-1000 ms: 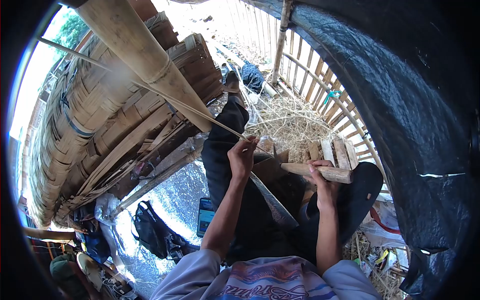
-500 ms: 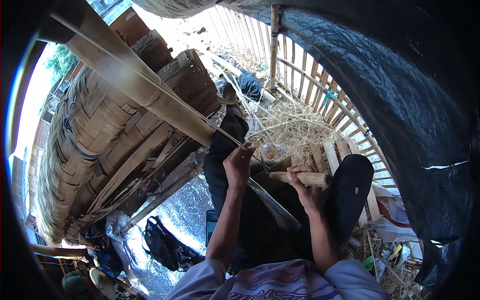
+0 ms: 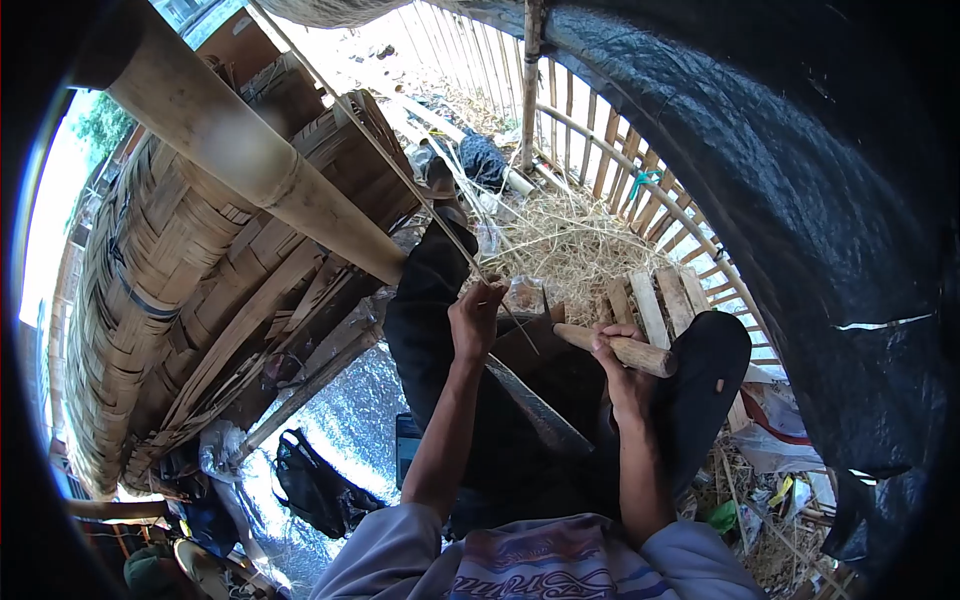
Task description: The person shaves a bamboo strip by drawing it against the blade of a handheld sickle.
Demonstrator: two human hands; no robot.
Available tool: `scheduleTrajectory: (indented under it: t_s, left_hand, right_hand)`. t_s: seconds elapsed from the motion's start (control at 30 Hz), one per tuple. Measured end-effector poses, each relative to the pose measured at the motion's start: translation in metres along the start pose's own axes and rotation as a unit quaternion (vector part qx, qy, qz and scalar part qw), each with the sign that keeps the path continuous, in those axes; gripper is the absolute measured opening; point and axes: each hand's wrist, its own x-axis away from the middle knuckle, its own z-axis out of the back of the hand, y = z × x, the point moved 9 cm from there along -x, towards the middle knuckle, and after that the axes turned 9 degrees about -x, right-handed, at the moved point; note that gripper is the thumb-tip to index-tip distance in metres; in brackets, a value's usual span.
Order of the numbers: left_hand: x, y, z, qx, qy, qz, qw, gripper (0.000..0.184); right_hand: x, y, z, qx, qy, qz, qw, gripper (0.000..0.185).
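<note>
My left hand (image 3: 476,312) is closed on a long thin bamboo strip (image 3: 380,150). The strip slants from the top left down past my fingers, its short end pointing toward my lap. My right hand (image 3: 622,368) is wrapped round the thick wooden handle of a knife (image 3: 650,357). Only a small dark piece of its blade shows near the handle's left end, apart from the strip. Across my dark-trousered lap, below both hands, lies a long flat greyish piece (image 3: 540,408) that looks like a blade; its far end is hidden near my left wrist.
A thick bamboo pole (image 3: 270,180) juts in from the upper left beside rolled woven bamboo matting (image 3: 170,260). Straw (image 3: 575,245) covers the ground ahead. A slatted fence (image 3: 640,170) and black plastic sheeting (image 3: 780,180) stand right. A black bag (image 3: 315,487) lies on shiny sheeting.
The bamboo strip has swung away from the pole to a steeper slant, its short end now showing below my left hand. My right hand and knife have moved slightly right, away from the strip.
</note>
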Motion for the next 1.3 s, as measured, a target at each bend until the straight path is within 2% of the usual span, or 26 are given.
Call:
scheduleTrajectory:
  t_s: [0.07,0.13,0.2,0.27,0.3,0.37,0.43,0.53,0.6,0.7,0.77,0.8,0.93,1.0,1.1,1.2,1.27,1.3]
  left_hand:
    - [0.003,0.005,0.002,-0.008,0.005,-0.012,1.000,0.015]
    - [0.006,-0.005,-0.009,0.035,-0.032,0.031,0.998,0.014]
    - [0.007,-0.013,-0.016,0.009,-0.038,0.010,0.999,0.016]
    - [0.009,-0.014,-0.026,0.051,-0.076,0.048,0.995,0.016]
    - [0.010,-0.014,-0.026,0.053,-0.071,0.050,0.995,0.016]
    - [0.006,-0.007,-0.028,0.141,-0.052,0.039,0.988,0.018]
    - [-0.001,0.001,-0.026,0.140,-0.047,0.037,0.988,0.020]
    - [-0.017,0.027,-0.022,0.187,-0.035,0.031,0.981,0.028]
    - [-0.029,0.045,-0.020,0.275,-0.028,0.049,0.960,0.031]
    - [-0.048,0.081,-0.014,0.326,-0.005,0.041,0.944,0.030]
    - [-0.062,0.100,-0.009,0.354,-0.007,0.026,0.935,0.028]
    - [-0.067,0.106,-0.007,0.413,-0.003,0.057,0.909,0.027]
    - [-0.085,0.133,0.004,0.398,-0.060,0.102,0.910,0.025]
    - [-0.084,0.141,0.008,0.399,-0.102,0.120,0.903,0.029]
    - [-0.076,0.133,0.010,0.390,-0.147,0.143,0.898,0.033]
    - [-0.056,0.117,0.014,0.371,-0.160,0.149,0.903,0.027]
    - [-0.036,0.104,0.019,0.363,-0.168,0.161,0.902,0.028]
    - [-0.025,0.097,0.024,0.345,-0.169,0.176,0.906,0.033]
  right_hand:
    - [0.000,-0.004,-0.004,-0.003,-0.004,0.020,1.000,0.021]
    - [0.001,-0.013,-0.012,0.001,-0.024,0.042,0.999,0.021]
    - [0.001,-0.023,-0.022,0.007,-0.051,0.064,0.997,0.022]
    - [0.006,-0.041,-0.039,0.022,-0.127,0.135,0.983,0.024]
    - [0.011,-0.054,-0.047,0.052,-0.160,0.173,0.971,0.025]
    - [0.018,-0.074,-0.054,0.066,-0.186,0.196,0.960,0.024]
    - [0.025,-0.090,-0.057,0.071,-0.218,0.225,0.947,0.023]
    - [0.029,-0.117,-0.056,0.064,-0.236,0.280,0.928,0.024]
    - [0.030,-0.138,-0.057,0.082,-0.232,0.301,0.921,0.026]
    - [0.034,-0.164,-0.063,0.160,-0.279,0.379,0.868,0.027]
    - [0.034,-0.179,-0.069,0.164,-0.304,0.398,0.850,0.028]
    - [0.037,-0.185,-0.074,0.169,-0.328,0.409,0.835,0.029]
    - [0.033,-0.193,-0.085,0.224,-0.345,0.419,0.809,0.030]
    - [0.028,-0.194,-0.085,0.188,-0.337,0.404,0.829,0.030]
    - [0.028,-0.175,-0.097,0.225,-0.395,0.410,0.791,0.018]
    - [0.034,-0.160,-0.110,0.266,-0.423,0.391,0.773,0.017]
    - [0.036,-0.150,-0.115,0.273,-0.429,0.390,0.768,0.017]
    - [0.041,-0.146,-0.120,0.288,-0.452,0.401,0.742,0.017]
